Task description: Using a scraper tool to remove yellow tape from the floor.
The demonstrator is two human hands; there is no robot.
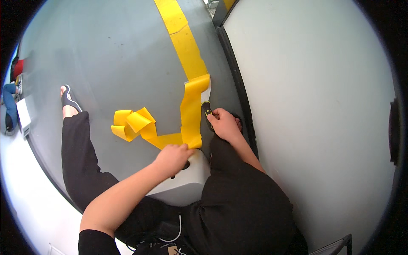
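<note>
A wide strip of yellow floor tape (191, 106) is folded back on itself where it meets the yellow line (187, 49) on the grey floor. My left hand (173, 156) is closed on the near end of this strip, above a white box. From there the rest of the tape runs left into a crumpled loop (135, 122) on the floor. My right hand (225, 123) grips the black and lime handle of a scraper (206, 108). Its pale blade points away from me, partly hidden behind the tape's right edge near the fold.
The white box (187, 176) with dark holes stands between my legs. A pale wall panel (314, 97) with a black base strip (240, 80) rises close on my right. My left foot in a sandal (70, 98) rests at the left. Another person's leg (10, 104) shows at the far left edge.
</note>
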